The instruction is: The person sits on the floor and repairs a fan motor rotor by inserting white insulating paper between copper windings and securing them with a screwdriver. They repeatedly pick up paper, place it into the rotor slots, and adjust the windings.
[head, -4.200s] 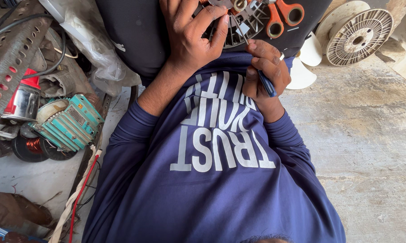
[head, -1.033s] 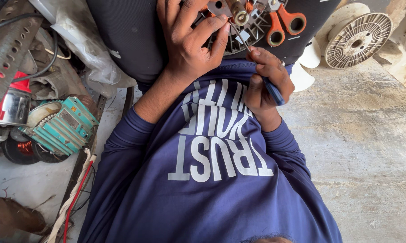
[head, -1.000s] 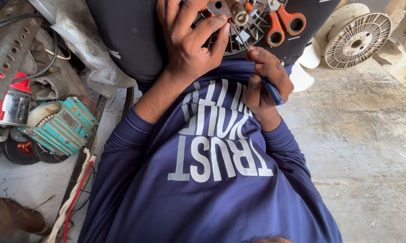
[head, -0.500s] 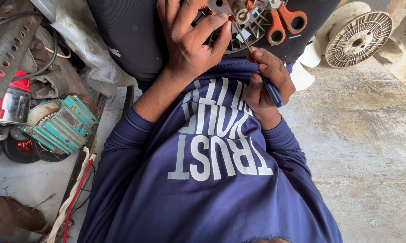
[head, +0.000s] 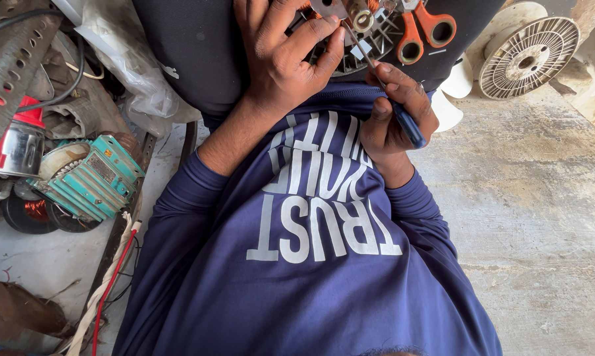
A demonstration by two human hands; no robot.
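My left hand point(head: 281, 56) grips the rim of a round grey fan motor point(head: 370, 39) that rests on my black-trousered lap, thumb pressed near its metal shaft. My right hand point(head: 396, 115) is closed around a blue-handled screwdriver point(head: 406, 125), whose thin metal shank runs up to the motor's centre. Orange-handled scissors point(head: 426, 29) lie on the motor's right side. My navy long-sleeved shirt with white lettering fills the lower frame.
A teal finned motor housing point(head: 90, 181) lies at left beside a red-and-silver can point(head: 17, 142), copper wire coils point(head: 27, 211) and a perforated metal strip point(head: 7, 66). A white ribbed spool point(head: 525, 56) stands at upper right on the concrete floor point(head: 535, 198). Cables trail at lower left.
My right hand has risen from my chest toward the motor, bringing the screwdriver tip up to its centre. My left hand keeps its hold on the motor.
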